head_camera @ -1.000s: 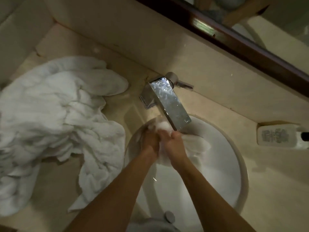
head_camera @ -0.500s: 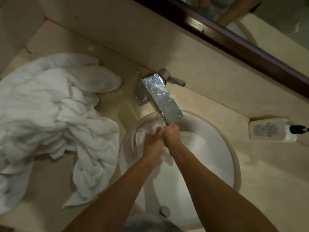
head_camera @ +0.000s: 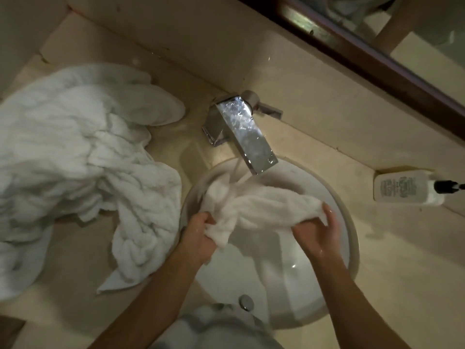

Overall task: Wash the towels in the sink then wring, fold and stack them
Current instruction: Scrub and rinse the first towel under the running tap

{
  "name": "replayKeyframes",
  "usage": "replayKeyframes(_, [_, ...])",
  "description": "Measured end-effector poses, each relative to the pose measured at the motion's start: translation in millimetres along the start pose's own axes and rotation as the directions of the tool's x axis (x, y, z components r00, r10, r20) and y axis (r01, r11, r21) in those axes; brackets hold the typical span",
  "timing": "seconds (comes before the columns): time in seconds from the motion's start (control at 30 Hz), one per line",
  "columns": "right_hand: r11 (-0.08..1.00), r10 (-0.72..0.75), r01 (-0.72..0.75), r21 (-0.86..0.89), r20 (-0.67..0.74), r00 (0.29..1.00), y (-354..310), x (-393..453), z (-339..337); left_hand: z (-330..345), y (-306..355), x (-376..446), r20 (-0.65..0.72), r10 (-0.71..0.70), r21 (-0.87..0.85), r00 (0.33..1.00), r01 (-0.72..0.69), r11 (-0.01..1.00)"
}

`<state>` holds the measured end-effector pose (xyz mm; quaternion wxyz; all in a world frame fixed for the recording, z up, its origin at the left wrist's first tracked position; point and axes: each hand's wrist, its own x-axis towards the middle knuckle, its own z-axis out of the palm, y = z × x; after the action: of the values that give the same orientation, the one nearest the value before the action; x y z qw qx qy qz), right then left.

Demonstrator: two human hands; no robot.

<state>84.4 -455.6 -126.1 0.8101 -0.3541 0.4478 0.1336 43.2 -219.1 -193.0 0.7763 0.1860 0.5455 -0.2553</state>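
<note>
1. Tabletop: beige stone, carrying all items below.
2. Heap of towels: white, crumpled, left of the sink, one end trailing to the basin's edge.
3. Sink: round white basin.
4. Towel: stretched across the basin under the running chrome faucet.
5. Left hand: fingers curled, gripping the towel's left end.
6. Right hand: gripping the towel's right end.
7. Pump bottle: lying on its side, right of the sink.

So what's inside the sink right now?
In the sink, a white towel held by the left hand and right hand under water from the faucet. The towel covers the basin beneath it.
</note>
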Motion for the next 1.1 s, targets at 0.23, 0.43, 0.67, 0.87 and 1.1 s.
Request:
replayKeyframes(0.23, [0.981, 0.16, -0.175, 0.089, 0.154, 0.975, 37, -27, -20, 28, 5, -15, 0.212, 0.008, 0.208, 0.977, -0.053, 0.977])
replayKeyframes(0.43, [0.953, 0.132, -0.095, 0.288, -0.111, 0.985, 58, -4, -19, 32, 16, 9, 0.11, 0.222, 0.439, 0.969, -0.248, 0.864])
replayKeyframes(0.67, [0.95, 0.232, -0.21, 0.231, -0.072, 0.97, 91, -25, -46, 15, 15, 8, 0.103, 0.138, 0.373, 0.985, -0.167, 0.913])
replayKeyframes(0.87, [0.826, -0.083, 0.019, -0.563, -0.088, 0.993, 55, -16, 20, 45, 15, 20, 0.015, 0.407, 0.514, 0.913, -0.356, 0.78])
replayKeyframes(1.1, [0.078, -0.316, 0.293, -0.953, 0.255, 0.914, 52, 38, 125, 99, 15, 7, 0.165, 0.349, 0.67, 0.922, -0.365, 0.646])
